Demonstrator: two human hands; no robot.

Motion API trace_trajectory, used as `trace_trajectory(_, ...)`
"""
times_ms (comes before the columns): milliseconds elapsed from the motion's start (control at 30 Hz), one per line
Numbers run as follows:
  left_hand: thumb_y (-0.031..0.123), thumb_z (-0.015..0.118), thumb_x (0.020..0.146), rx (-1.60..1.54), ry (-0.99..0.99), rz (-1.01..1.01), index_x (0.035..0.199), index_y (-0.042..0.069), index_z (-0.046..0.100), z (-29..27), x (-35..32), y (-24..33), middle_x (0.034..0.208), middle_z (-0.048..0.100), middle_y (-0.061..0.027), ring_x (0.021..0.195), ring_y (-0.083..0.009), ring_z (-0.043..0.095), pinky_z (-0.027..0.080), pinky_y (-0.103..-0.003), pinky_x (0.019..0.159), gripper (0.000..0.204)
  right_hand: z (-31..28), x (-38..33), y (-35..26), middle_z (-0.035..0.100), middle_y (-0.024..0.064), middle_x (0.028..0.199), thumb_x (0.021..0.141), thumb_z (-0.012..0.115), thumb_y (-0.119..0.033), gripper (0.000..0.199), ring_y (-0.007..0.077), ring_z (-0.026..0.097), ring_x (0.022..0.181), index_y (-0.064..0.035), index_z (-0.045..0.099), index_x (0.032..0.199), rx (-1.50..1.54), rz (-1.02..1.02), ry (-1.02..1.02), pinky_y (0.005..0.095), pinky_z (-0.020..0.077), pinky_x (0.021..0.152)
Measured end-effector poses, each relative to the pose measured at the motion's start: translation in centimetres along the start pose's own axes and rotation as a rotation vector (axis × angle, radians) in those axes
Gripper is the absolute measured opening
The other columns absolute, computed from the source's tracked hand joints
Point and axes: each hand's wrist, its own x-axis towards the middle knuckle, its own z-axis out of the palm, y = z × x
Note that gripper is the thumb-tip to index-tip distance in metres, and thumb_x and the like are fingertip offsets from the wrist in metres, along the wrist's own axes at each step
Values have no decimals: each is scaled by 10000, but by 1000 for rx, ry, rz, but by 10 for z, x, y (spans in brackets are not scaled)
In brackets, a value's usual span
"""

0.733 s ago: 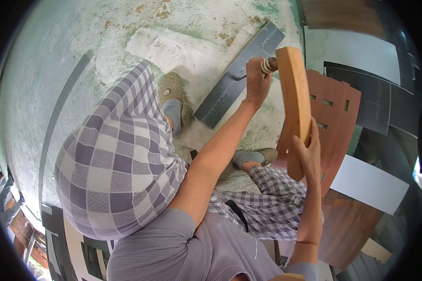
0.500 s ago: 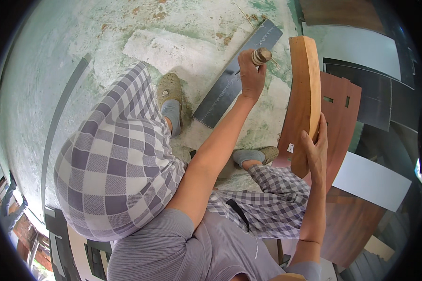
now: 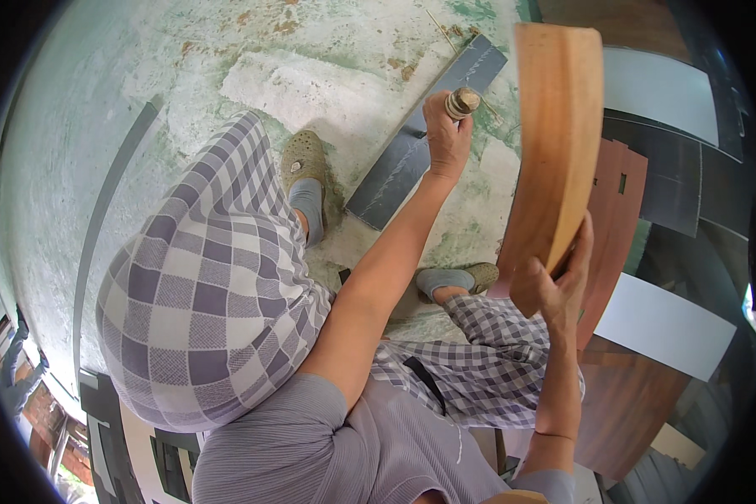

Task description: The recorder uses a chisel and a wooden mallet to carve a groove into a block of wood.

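My left hand [image 3: 448, 144] is closed round a chisel [image 3: 462, 102] with a thick, round handle bound near its top. The handle's end stands out above my fist; the blade is mostly hidden by my fingers, its dark lower end over the panel. Under it on the floor lies a long dark grey panel [image 3: 386, 181], with a ragged pale line of marks along its length. My right hand [image 3: 559, 281] grips the lower end of a long, thick wooden block [image 3: 560, 126]. The block is held up to the right of the chisel, apart from it.
A reddish-brown board [image 3: 617, 218] with slots lies right of my foot, near dark panels [image 3: 659, 164] and a white board [image 3: 668, 326]. My shoes [image 3: 304, 158] stand on the worn floor on either side of the panel's near end. A thin grey strip [image 3: 109, 202] lies at left.
The wooden block has been raised and turned, showing a broader face, and my right wrist has rotated with it. My left hand and the chisel have shifted very slightly left.
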Motion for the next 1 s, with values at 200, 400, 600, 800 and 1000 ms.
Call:
trace_trajectory(200,-11,637,770,-546,-100,-365,1077,9,437,2,-6,-25,990,490,-158,960,-370,480,392,-480,859,367,29,7,6,545,204,1257,752,658,-259,782,324,558,1135,-52,303,1417,-141,208,-230,386,426,964)
trace_trajectory(400,-13,614,773,-91,-53,-88,1055,8,456,1,-6,0,970,484,-169,949,-367,473,387,-450,852,324,6,2,-7,525,214,1271,745,665,-284,818,334,534,1157,-60,273,1427,25,51,-25,384,417,975)
trace_trajectory(600,60,634,788,-200,-46,-32,1068,11,464,0,-8,-7,967,483,-164,946,-364,471,381,-458,861,331,18,10,5,555,249,1228,743,669,-335,825,336,565,1132,-56,292,1421,-94,201,-204,383,423,969)
trace_trajectory(800,10,631,760,-38,-87,61,1113,11,442,-1,-9,-6,1016,494,-172,980,-380,480,387,-469,887,401,7,4,-12,518,224,1284,730,677,-358,868,337,539,1161,-46,281,1436,101,145,-117,406,415,982)
trace_trajectory(1000,4,630,753,-148,-95,-6,1101,20,450,2,-13,-11,1006,493,-159,972,-368,475,385,-471,875,392,15,9,1,537,228,1260,728,678,-333,857,340,550,1149,-49,281,1432,-72,181,-187,411,439,954)
